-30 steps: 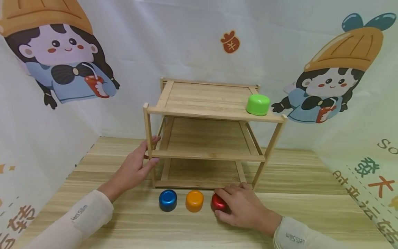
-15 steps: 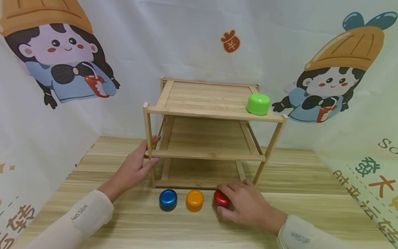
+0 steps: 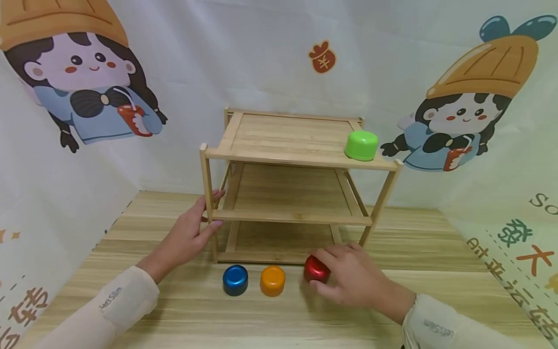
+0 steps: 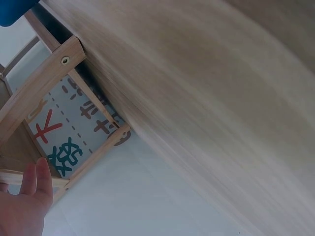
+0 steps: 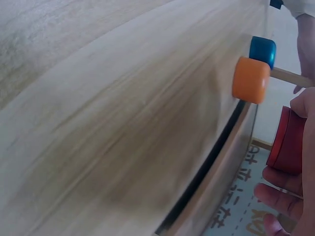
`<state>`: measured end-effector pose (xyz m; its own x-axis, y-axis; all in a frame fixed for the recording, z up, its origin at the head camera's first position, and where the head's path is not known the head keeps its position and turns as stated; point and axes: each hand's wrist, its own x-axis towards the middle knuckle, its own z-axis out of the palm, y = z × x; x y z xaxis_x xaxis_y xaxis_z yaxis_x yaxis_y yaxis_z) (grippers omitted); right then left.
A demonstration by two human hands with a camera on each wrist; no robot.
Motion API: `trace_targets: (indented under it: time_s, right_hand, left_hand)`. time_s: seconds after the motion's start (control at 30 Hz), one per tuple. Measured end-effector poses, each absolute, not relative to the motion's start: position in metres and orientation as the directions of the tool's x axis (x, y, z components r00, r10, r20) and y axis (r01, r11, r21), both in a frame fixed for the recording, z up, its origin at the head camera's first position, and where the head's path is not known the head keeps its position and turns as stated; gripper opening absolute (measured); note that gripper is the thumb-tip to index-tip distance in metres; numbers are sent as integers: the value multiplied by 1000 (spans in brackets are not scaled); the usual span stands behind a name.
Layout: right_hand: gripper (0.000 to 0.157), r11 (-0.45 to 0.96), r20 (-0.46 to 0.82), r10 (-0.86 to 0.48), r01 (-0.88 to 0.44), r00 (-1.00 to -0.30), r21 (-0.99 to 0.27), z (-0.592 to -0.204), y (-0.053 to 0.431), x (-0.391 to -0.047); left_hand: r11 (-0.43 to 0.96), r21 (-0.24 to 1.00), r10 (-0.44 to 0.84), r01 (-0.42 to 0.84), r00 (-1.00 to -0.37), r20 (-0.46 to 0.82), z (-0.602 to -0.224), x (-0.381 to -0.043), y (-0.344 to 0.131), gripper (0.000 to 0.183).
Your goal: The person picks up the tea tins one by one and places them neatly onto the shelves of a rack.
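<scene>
In the head view my right hand (image 3: 350, 276) pinches a red metallic round cap (image 3: 316, 269), thumb on the near side and fingers over the far side. The right wrist view shows this red cap (image 5: 289, 142) raised off the tabletop. My left hand (image 3: 188, 235) holds the left front post of a three-tier wooden shelf rack (image 3: 292, 217), thumb in front and fingers behind. In the left wrist view, the fingers (image 4: 43, 182) lie along a side rail. A blue cap (image 3: 235, 279) and an orange cap (image 3: 272, 280) sit on the table before the rack.
A bright green cap (image 3: 361, 145) stands on the top tier at its right front corner. Behind and beside the wood-grain table (image 3: 418, 242) hangs a white printed cloth (image 3: 270, 53) with cartoon figures.
My right hand has lifted the red cap and carried it slightly to the right and toward the rack. The left hand stays on the post; the other caps have not moved.
</scene>
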<state>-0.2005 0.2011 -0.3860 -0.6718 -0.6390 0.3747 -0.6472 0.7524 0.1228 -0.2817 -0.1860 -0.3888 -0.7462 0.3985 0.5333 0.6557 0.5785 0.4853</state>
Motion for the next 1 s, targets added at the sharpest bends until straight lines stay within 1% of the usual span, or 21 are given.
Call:
trace_targets:
  time_s: [0.3, 0.57, 0.8, 1.0]
  right_hand:
    - [45, 745, 395, -631, -664, -668, 66, -357, 201, -195]
    - [45, 727, 443, -631, -684, -637, 53, -329, 198, -195]
    - [47, 743, 415, -621, -668, -665, 41, -304, 197, -191]
    - [47, 745, 421, -620, -666, -662, 51, -288, 197, -191]
  left_hand:
    - [584, 482, 398, 654, -747, 532, -389, -281, -186, 68]
    - [589, 483, 396, 648, -752, 526, -389, -281, -187, 68]
    - [589, 495, 396, 639, -762, 512, -389, -280, -186, 67]
    - [589, 492, 395, 641, -760, 517, -388, -280, -186, 68]
